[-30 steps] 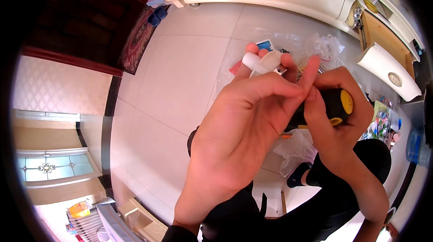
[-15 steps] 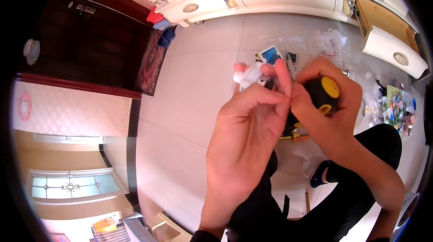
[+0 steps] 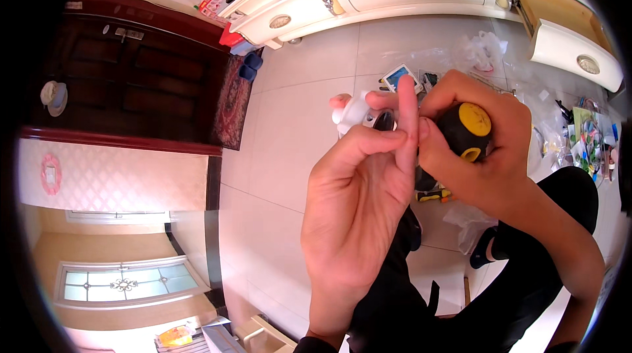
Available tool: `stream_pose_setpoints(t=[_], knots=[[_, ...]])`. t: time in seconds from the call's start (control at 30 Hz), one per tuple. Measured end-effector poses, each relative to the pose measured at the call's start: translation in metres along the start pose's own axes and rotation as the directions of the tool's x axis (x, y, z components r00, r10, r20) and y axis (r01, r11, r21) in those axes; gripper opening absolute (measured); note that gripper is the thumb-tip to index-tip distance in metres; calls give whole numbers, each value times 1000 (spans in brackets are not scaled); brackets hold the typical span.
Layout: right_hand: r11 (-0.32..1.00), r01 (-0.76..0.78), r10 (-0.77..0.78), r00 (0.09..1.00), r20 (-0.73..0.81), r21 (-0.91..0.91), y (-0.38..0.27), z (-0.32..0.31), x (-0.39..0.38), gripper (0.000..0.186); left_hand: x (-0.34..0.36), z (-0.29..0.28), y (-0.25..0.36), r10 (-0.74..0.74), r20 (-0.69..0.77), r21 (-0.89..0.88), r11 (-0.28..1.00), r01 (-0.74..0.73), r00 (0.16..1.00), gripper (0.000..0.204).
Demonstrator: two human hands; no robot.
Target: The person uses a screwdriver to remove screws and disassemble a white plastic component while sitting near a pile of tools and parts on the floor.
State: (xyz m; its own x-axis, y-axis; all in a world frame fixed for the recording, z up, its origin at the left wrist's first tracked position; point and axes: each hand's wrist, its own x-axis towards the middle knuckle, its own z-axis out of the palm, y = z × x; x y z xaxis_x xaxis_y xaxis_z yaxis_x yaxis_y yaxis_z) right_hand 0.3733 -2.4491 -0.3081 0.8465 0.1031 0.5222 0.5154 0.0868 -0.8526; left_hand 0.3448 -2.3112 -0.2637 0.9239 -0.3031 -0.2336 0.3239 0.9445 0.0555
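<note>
My left hand (image 3: 345, 221) is raised in the middle, palm toward me, fingers closed around a white plastic fitting (image 3: 354, 111). A dark, shiny metal-looking part (image 3: 383, 121) shows at the fitting, beside my thumb tip. One finger of this hand points upward. Close against it on the right, my right hand (image 3: 497, 169) grips a stubby black screwdriver handle (image 3: 454, 130) with a yellow end cap facing me. The screwdriver's shaft and tip are hidden behind my hands.
Below the hands, a black-and-yellow tool (image 3: 431, 195) lies on the tiled floor. Farther off are a small blue-and-white card (image 3: 397, 76) and a crumpled plastic bag (image 3: 484, 50). Assorted small parts (image 3: 586, 139) lie at the right. A white cabinet's drawer (image 3: 576, 53) stands pulled out.
The whole view has shifted slightly, bringing more of the fan and door into sight. Both hands keep their grips, close together; the screwdriver handle has turned slightly.
</note>
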Motion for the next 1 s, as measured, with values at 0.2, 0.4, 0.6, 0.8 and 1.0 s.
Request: stream_pose_setpoints(t=[0.2, 0.4, 0.6, 0.8, 1.0], knots=[[1000, 21, -20, 1000, -18, 24, 2, 1, 1, 7, 0, 4, 0, 18, -14, 45, 999, -17, 1000, 27], [999, 5, -5, 1000, -4, -53, -2, 0, 1, 8, 1, 7, 0, 39, -109, 42, 999, -35, 993, 36], [999, -32, 33, 999, 34, -26, -2, -1, 0, 7, -1, 10, -1, 19, -108, 10, 1000, -18, 994, 39], [998, 8, -6, 1000, 18, -64, -8, -2, 1, 7, -2, 12, -1, -41, -130, 4, 999, 41, 991, 38], [997, 57, -56, 998, 33, -42, -7, -1, 1, 8, -4, 10, 0, -83, -143, -30, 996, 79, 986, 34]])
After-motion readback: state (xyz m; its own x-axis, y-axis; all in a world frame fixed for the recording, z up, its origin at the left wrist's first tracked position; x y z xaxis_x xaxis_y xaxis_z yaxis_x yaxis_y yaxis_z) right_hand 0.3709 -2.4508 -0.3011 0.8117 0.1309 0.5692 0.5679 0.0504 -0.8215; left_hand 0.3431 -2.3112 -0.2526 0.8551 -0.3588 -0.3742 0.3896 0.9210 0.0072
